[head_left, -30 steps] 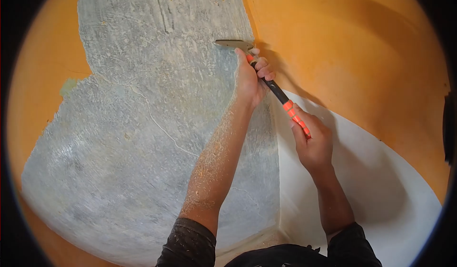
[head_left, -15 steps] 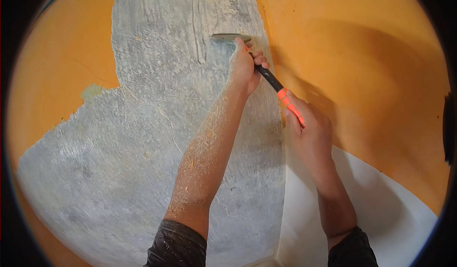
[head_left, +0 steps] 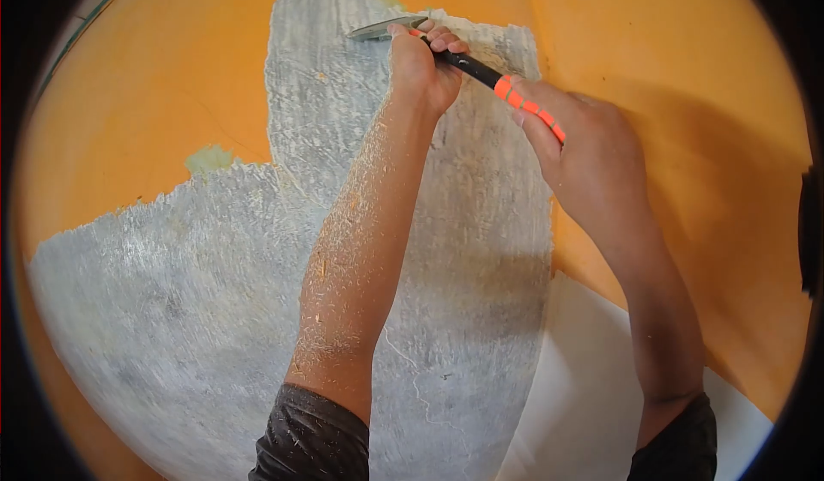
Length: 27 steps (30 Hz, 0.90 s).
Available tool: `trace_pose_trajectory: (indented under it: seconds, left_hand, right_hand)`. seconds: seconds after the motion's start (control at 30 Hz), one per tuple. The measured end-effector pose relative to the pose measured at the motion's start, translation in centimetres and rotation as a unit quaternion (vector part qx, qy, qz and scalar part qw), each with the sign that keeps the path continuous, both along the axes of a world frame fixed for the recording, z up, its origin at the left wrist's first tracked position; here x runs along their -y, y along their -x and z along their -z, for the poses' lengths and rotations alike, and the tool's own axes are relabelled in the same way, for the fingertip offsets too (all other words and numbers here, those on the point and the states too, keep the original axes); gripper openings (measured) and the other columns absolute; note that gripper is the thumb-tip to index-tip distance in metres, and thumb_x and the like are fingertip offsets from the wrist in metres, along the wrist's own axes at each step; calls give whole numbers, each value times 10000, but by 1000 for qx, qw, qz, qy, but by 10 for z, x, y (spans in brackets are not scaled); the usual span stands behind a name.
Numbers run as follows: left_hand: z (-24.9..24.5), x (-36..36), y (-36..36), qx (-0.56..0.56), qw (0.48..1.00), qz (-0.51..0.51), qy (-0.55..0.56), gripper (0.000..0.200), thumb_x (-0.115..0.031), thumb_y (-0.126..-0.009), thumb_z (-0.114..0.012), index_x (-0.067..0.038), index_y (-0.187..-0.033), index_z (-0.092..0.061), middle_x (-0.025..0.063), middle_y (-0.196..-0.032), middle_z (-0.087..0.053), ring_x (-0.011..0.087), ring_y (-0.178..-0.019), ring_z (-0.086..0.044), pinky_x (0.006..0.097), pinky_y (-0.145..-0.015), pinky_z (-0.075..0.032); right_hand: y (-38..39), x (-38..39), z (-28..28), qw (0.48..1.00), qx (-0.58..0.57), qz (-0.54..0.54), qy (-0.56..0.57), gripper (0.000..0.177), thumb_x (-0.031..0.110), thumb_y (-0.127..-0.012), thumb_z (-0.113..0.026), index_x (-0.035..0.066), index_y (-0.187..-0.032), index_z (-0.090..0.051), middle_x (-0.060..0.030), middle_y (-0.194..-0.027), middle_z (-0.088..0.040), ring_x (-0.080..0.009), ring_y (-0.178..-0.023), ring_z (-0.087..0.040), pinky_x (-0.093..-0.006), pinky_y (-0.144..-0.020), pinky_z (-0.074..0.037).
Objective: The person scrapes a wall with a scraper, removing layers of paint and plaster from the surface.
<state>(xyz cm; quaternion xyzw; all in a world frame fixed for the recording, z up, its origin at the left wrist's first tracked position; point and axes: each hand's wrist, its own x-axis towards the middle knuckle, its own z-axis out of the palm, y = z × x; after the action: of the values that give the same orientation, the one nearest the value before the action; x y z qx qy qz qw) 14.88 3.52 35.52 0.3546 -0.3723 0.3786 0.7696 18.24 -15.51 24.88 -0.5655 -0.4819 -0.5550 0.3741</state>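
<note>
A long-handled scraper [head_left: 474, 67] with a black shaft, an orange-banded grip and a wide flat blade lies tilted against the wall. My left hand [head_left: 421, 73] is closed round its upper end, just beside the blade, with the thumb against the blade's base. Lower down, my right hand [head_left: 592, 151] wraps the orange grip. The blade is at the upper part of the bare grey wall patch [head_left: 335, 138], near the ragged edge of the orange paint [head_left: 146, 103]. Pale flakes and dust cover my left forearm.
An inner corner runs down beside the grey patch, with another orange wall [head_left: 704, 69] on the right. Below that is a white wall area [head_left: 575, 378]. A pale green spot [head_left: 210, 158] shows at the paint edge on the left.
Both hands and the scraper have moved up, and the blade has shifted left and tilted. My right hand is also further right. The view has shifted, so the patch appears further right and lower.
</note>
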Motion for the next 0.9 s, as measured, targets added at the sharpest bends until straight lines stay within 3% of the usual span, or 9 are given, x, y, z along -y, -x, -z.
trace_pose_trajectory:
  seconds: [0.2,0.47,0.63,0.67,0.73,0.77,0.83,0.87,0.9]
  left_hand:
    - [-30,-6,5,33,998,29,-45,233,-165,-992,-218,-92,-797,-323,1,-649,-342,105,-532,-340,267,-532,-400]
    - [-35,-11,12,76,995,58,-42,193,-103,-963,-212,-70,-836,-354,17,-644,-375,111,-524,-366,271,-537,-420]
    - [-61,-15,15,85,992,86,-35,173,-65,-943,-212,-65,-854,-360,23,-639,-376,110,-521,-374,256,-514,-418]
    - [-54,-14,16,85,992,86,-35,173,-65,-943,-212,-65,-854,-360,23,-639,-376,110,-521,-374,256,-514,-418]
    - [-43,-11,19,78,994,70,-31,167,-63,-942,-216,-58,-863,-363,25,-644,-380,113,-524,-379,258,-517,-421]
    - [-42,-14,22,72,988,131,-43,149,-64,-944,-231,-57,-871,-360,28,-651,-389,113,-527,-382,260,-525,-425]
    - [-59,-18,20,90,992,81,-43,147,-66,-946,-230,-57,-875,-359,30,-653,-393,113,-530,-383,262,-527,-425]
    - [-71,-19,18,107,993,33,-42,146,-67,-949,-229,-57,-879,-357,31,-655,-397,113,-533,-385,264,-528,-424]
    - [-82,-23,23,95,993,55,-51,148,-72,-954,-225,-58,-884,-355,33,-656,-400,117,-536,-388,265,-530,-428]
  right_hand:
    - [19,8,-30,999,-10,-30,23,188,197,-910,-596,101,-1057,-665,-146,-624,-580,-317,-557,-564,-417,-556,-447]
    - [38,8,-41,999,-8,-3,43,178,182,-907,-591,49,-1006,-657,-153,-640,-562,-304,-554,-537,-391,-571,-435]
    - [29,-6,-57,982,176,-12,-72,178,203,-914,-585,37,-948,-640,-143,-747,-593,-299,-728,-583,-421,-656,-458]
    - [34,-1,-55,982,176,-11,-72,178,203,-914,-585,37,-948,-640,-143,-747,-593,-299,-728,-583,-421,-656,-458]
    - [53,13,-52,999,13,16,49,186,210,-923,-577,40,-965,-639,-134,-731,-584,-279,-718,-582,-413,-655,-461]
    - [46,8,-54,999,15,16,48,186,210,-923,-577,40,-965,-639,-134,-731,-584,-279,-718,-582,-413,-655,-461]
    - [30,-7,-61,964,247,25,-98,195,219,-931,-570,42,-976,-641,-112,-664,-560,-249,-586,-548,-374,-595,-449]
    - [33,-10,-67,963,249,28,-97,195,219,-931,-570,42,-976,-641,-112,-664,-560,-249,-586,-548,-374,-595,-449]
    - [49,-11,-76,992,121,30,-27,201,223,-928,-580,46,-999,-646,-107,-690,-578,-244,-584,-548,-360,-595,-451]
